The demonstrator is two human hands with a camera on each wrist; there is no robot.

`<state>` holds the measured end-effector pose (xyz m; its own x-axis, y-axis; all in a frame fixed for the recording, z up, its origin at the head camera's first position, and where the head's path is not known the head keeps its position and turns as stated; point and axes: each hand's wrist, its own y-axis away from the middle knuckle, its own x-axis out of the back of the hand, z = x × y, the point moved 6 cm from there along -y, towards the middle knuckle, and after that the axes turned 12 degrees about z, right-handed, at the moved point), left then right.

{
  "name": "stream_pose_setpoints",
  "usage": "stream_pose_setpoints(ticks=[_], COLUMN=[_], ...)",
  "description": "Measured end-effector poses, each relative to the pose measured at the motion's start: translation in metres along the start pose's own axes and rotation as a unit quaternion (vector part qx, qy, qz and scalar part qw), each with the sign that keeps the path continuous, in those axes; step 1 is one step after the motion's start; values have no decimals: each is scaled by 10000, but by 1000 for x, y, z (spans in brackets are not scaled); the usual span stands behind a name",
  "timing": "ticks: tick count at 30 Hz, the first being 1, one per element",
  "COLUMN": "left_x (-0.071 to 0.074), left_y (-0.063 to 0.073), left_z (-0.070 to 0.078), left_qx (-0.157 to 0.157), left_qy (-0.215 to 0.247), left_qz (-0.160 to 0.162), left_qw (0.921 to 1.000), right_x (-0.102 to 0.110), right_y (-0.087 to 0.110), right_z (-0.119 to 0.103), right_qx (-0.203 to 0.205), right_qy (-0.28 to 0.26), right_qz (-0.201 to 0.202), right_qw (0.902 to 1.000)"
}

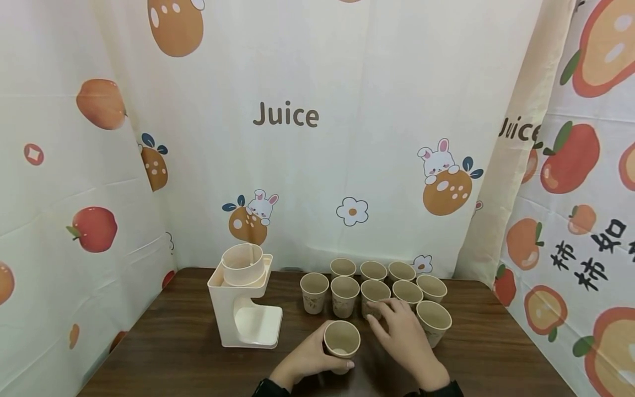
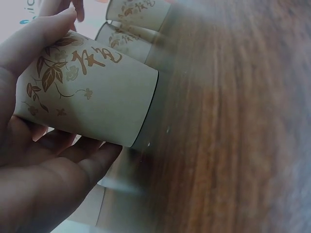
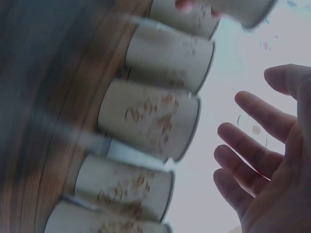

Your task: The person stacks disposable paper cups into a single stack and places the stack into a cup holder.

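My left hand (image 1: 311, 353) grips a beige paper cup (image 1: 342, 337) around its side, with the cup's mouth facing up. Brown leaves and lettering decorate this cup (image 2: 87, 92) in the left wrist view, where its base is close over the wooden table. My right hand (image 1: 404, 336) holds nothing and has its fingers (image 3: 257, 158) loosely extended. It overlaps the near side of a group of matching paper cups (image 1: 344, 295), which stand upright in rows. In the right wrist view, a row of those cups (image 3: 148, 116) lies beyond the fingertips.
A cream-coloured stand (image 1: 225, 314) with a round open holder (image 1: 243, 264) on top and a flat base plate (image 1: 260, 325) is on the left of the dark wooden table (image 1: 163, 342). Fruit-printed curtains (image 1: 307, 165) enclose the back and sides.
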<state>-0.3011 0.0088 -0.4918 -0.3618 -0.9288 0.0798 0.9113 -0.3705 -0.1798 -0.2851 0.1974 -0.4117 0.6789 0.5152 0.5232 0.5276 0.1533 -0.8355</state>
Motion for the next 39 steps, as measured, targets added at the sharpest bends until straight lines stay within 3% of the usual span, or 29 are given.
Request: stream_pose_setpoints(ticks=[6, 19, 31, 39], left_x=[1, 7, 11, 12], left_y=[0, 4, 4, 5], left_z=[0, 0, 0, -1], left_qx=[4, -71, 53, 140], left_qy=[43, -112, -133, -85], left_qz=[-50, -115, -324, -372], left_qw=[10000, 9998, 9994, 9992], right_x=[16, 34, 36, 36], right_y=[-4, 6, 15, 21], right_z=[23, 69, 88, 97], right_qx=[-253, -848, -1267, -1685], right_qy=[204, 650, 654, 519], right_qz=[168, 55, -228, -842], right_qw=[9993, 9943, 9895, 9807])
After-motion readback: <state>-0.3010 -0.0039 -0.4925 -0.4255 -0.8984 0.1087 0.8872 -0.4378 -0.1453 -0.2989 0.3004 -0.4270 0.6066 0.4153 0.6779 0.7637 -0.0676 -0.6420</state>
